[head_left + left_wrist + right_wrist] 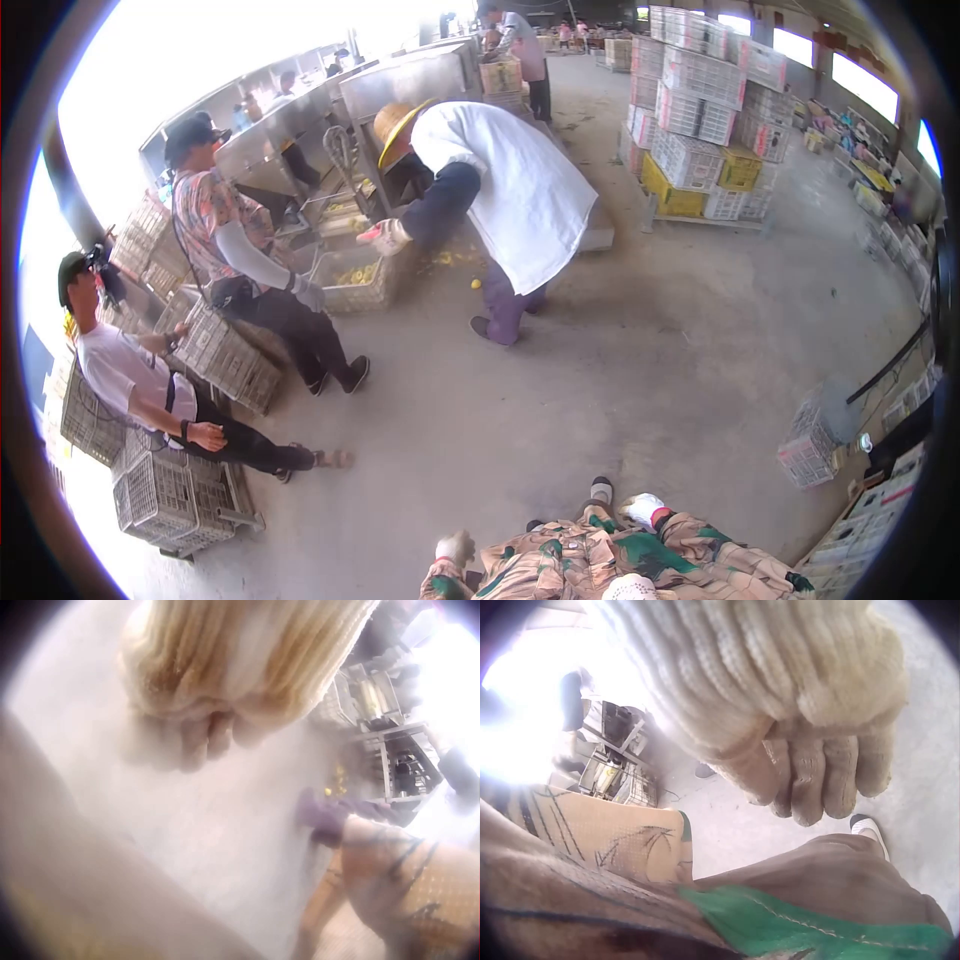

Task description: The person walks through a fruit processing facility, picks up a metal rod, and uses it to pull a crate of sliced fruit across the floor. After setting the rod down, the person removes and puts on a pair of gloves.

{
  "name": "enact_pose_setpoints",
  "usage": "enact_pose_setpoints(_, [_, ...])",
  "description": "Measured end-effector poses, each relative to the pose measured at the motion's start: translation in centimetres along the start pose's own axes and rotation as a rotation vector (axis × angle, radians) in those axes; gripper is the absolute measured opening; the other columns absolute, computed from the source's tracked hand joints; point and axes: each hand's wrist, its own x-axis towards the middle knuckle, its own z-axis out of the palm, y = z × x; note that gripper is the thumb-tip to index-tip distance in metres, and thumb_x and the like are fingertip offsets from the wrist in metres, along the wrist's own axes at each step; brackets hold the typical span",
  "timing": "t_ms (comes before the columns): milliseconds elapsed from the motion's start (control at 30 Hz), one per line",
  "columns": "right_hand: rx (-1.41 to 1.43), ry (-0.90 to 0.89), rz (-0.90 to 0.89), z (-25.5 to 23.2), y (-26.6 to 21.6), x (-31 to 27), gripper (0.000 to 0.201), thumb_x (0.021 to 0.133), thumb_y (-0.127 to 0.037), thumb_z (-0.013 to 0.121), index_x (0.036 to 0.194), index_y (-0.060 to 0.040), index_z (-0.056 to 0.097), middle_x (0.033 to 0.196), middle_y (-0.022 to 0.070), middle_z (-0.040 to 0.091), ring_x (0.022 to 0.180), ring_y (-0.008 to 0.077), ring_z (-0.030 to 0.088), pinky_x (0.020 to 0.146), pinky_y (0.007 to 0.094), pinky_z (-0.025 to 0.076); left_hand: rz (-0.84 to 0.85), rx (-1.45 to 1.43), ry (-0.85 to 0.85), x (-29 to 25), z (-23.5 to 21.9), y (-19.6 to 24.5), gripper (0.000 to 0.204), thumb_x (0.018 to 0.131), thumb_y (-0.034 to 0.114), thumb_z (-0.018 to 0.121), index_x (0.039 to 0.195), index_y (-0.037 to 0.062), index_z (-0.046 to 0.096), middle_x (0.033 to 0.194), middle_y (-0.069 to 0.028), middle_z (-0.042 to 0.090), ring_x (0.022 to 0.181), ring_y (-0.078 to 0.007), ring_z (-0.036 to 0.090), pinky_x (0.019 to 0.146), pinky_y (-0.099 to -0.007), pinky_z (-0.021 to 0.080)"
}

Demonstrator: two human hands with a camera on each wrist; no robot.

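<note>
In the head view my left hand (456, 548), in a knitted work glove, hangs by my side above the concrete floor. The left wrist view shows the same gloved hand (225, 675) from close up, blurred, with its fingers loosely bent and nothing held. My right hand (641, 508), gloved too, hangs near my trouser leg on the other side. From the right wrist, the gloved hand (802, 720) has relaxed, slightly bent fingers (808, 784) and a thumb beside them. My patterned clothing (615, 832) fills the lower part of that view.
Ahead, a person in a white top (515, 185) bends by a crate of yellow fruit (345, 295) at a metal machine (405, 85). Two people stand at left beside stacked crates (165, 500). A tall crate stack (700, 90) stands back right; another crate (808, 445) nearer.
</note>
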Motion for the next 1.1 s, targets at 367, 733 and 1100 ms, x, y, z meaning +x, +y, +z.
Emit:
enact_pose_setpoints(367, [-0.216, 0.053, 0.119, -0.9, -1.8, -1.3, 0.041, 0.078, -0.042, 0.051, 0.113, -0.0239, 0.062, 0.122, 0.0142, 0.055, 0.112, 0.0323, 0.052, 0.093, 0.0453, 0.040, -0.139, -0.286, 0.065, -5.2, 0.6, 6.0, 0.033, 0.084, 0.034, 0.050, 0.066, 0.0075, 0.059, 0.060, -0.0038, 0.055, 0.052, -0.0201, 0.049, 0.048, -0.0371, 0.039])
enact_pose_setpoints(733, [-0.341, 0.110, 0.189, -1.7, -1.8, -1.3, 0.053, 0.087, -0.050, 0.036, 0.118, -0.0146, 0.059, 0.135, 0.0183, 0.042, 0.127, 0.0328, 0.037, 0.103, 0.0539, 0.026, -0.179, -0.315, 0.064, -5.2, 1.8, 7.0, 0.027, 0.081, 0.031, 0.053, 0.067, 0.0086, 0.059, 0.061, -0.0031, 0.055, 0.051, -0.0188, 0.047, 0.047, -0.0369, 0.037])
enact_pose_setpoints(1100, [0.110, 0.342, 0.048, -5.4, -5.7, -1.3, 0.049, 0.086, -0.049, 0.043, 0.099, -0.0075, 0.066, 0.099, 0.0167, 0.065, 0.096, 0.0345, 0.059, 0.085, 0.0418, 0.045, -0.112, -0.298, 0.144, -1.7, 1.4, 6.7, 0.028, 0.083, 0.024, 0.055, 0.097, -0.0004, 0.058, 0.074, -0.0090, 0.060, 0.065, -0.0186, 0.057, 0.049, -0.0297, 0.042])
